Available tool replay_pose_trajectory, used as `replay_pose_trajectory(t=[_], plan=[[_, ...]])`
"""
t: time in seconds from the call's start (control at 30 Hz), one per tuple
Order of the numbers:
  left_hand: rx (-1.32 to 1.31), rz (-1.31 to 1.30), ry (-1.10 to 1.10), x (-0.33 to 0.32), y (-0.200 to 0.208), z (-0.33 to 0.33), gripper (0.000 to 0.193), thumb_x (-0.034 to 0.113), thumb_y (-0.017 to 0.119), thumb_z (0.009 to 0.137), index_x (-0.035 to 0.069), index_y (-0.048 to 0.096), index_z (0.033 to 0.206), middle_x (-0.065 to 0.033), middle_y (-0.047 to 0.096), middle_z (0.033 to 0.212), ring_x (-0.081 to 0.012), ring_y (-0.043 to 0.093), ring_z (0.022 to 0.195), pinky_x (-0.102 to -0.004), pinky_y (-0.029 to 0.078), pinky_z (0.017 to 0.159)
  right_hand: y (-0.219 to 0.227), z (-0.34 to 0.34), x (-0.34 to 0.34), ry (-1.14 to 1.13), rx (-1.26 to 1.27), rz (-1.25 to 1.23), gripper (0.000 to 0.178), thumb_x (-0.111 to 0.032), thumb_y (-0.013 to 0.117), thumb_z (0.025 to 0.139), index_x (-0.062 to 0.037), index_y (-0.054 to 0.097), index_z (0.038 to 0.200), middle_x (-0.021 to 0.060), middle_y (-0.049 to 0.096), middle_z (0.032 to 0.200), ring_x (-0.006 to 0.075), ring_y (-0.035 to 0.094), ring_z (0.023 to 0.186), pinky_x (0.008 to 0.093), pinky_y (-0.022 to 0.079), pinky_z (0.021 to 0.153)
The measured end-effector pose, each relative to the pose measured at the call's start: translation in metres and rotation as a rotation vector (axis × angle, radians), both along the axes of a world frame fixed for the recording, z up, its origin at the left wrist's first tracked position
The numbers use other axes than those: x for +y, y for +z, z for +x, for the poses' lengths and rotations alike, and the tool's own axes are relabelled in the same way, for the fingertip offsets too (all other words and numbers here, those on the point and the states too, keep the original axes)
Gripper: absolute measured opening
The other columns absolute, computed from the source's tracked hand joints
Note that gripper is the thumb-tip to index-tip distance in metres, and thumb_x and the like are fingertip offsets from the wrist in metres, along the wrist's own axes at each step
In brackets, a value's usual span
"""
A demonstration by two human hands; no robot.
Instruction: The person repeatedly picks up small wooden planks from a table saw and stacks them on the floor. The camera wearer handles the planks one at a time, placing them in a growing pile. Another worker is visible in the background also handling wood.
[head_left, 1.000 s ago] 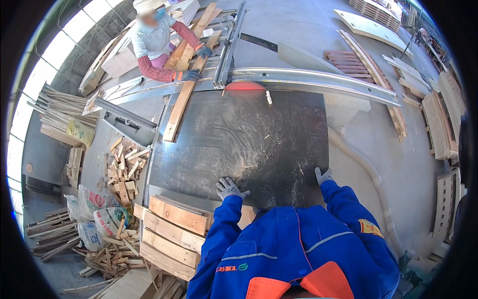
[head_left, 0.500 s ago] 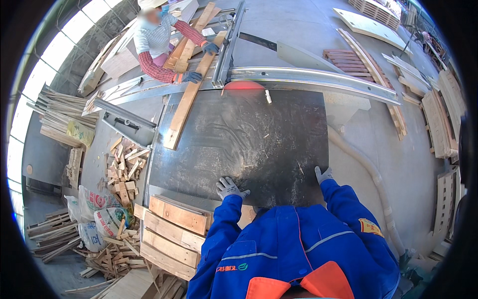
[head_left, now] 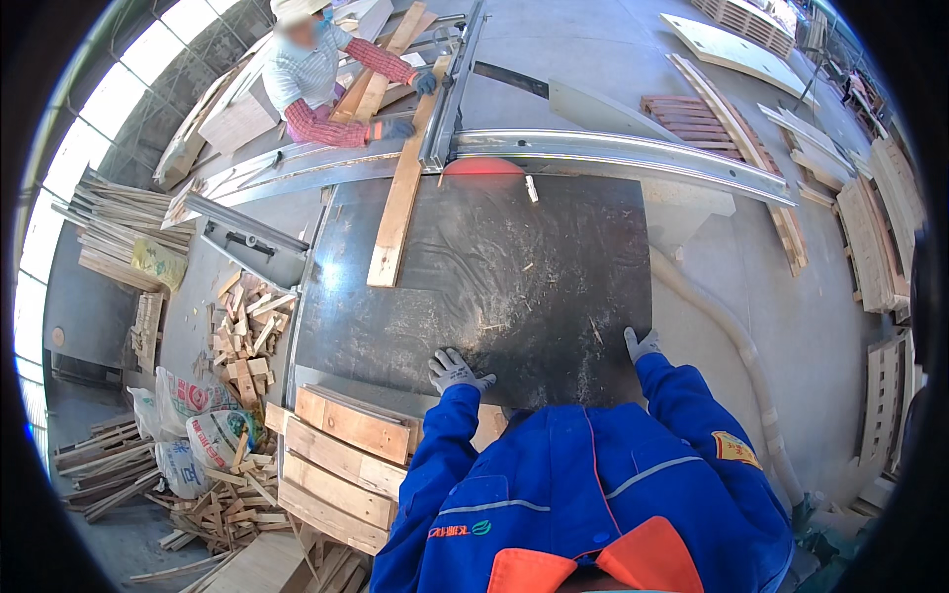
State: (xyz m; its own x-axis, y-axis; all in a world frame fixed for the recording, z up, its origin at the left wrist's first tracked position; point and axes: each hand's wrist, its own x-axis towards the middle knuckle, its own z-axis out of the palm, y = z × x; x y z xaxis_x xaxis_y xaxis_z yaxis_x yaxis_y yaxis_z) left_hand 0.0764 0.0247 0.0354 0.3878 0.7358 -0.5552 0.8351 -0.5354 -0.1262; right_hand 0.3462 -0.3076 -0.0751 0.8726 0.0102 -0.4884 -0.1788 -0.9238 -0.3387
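Observation:
Both my gloved hands rest on the near edge of a black machine table [head_left: 534, 257] strewn with sawdust and wood chips. My left hand [head_left: 457, 372] lies with its fingers spread, holding nothing. At the table's right corner my right hand [head_left: 641, 343] has its fingers stretched out along the top, also holding nothing. A co-worker [head_left: 306, 84] across the table has gloved hands on a wooden plank [head_left: 397, 212], whose near end lies over the table's left part. Beside the metal fence [head_left: 613, 155] sits a red saw guard [head_left: 482, 167].
Stacked boards [head_left: 341, 465] stand left of my left arm. Wood offcuts [head_left: 242, 336] and filled bags [head_left: 203, 430] lie on the floor further left. A pale hose [head_left: 727, 321] curves along the floor at right, with stacked pallets [head_left: 875, 227] beyond.
The co-worker has shifted the plank to the right, up against the metal fence, and it now lies straighter. The co-worker's hands moved too; mine stay in place.

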Motion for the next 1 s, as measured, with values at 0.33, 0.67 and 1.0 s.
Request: replay_pose_trajectory(t=[0.33, 0.67, 1.0], plan=[[0.005, 0.010, -0.003, -0.001, 0.004, 0.001, 0.127, 0.074, 0.073, 0.068, 0.005, 0.015, 0.158, -0.0215, 0.013, 0.164, -0.0438, 0.014, 0.150, -0.0532, 0.021, 0.119, -0.008, 0.001, -0.001, -0.006, 0.006, 0.005, 0.108, -0.075, 0.047, 0.087, 0.0066, 0.019, 0.153, 0.0327, 0.030, 0.154, 0.0442, 0.034, 0.142, 0.0433, 0.028, 0.119], [0.040, -0.012, -0.004, -0.001, 0.006, 0.002, 0.127, 0.076, 0.069, 0.070, 0.005, 0.012, 0.158, -0.0210, 0.010, 0.164, -0.0429, 0.012, 0.151, -0.0517, 0.019, 0.121, 0.002, 0.000, 0.001, -0.016, 0.023, 0.029, 0.109, -0.073, 0.051, 0.087, 0.0097, 0.021, 0.151, 0.0329, 0.029, 0.154, 0.0441, 0.032, 0.143, 0.0421, 0.027, 0.119], [0.011, -0.022, 0.001, 0.000, 0.000, 0.001, 0.129, 0.075, 0.072, 0.069, 0.004, 0.011, 0.158, -0.0224, 0.009, 0.164, -0.0450, 0.011, 0.150, -0.0556, 0.019, 0.119, 0.009, -0.002, 0.002, -0.014, 0.003, 0.034, 0.105, -0.071, 0.052, 0.088, 0.0069, 0.022, 0.152, 0.0329, 0.030, 0.154, 0.0445, 0.032, 0.143, 0.0439, 0.028, 0.119]])
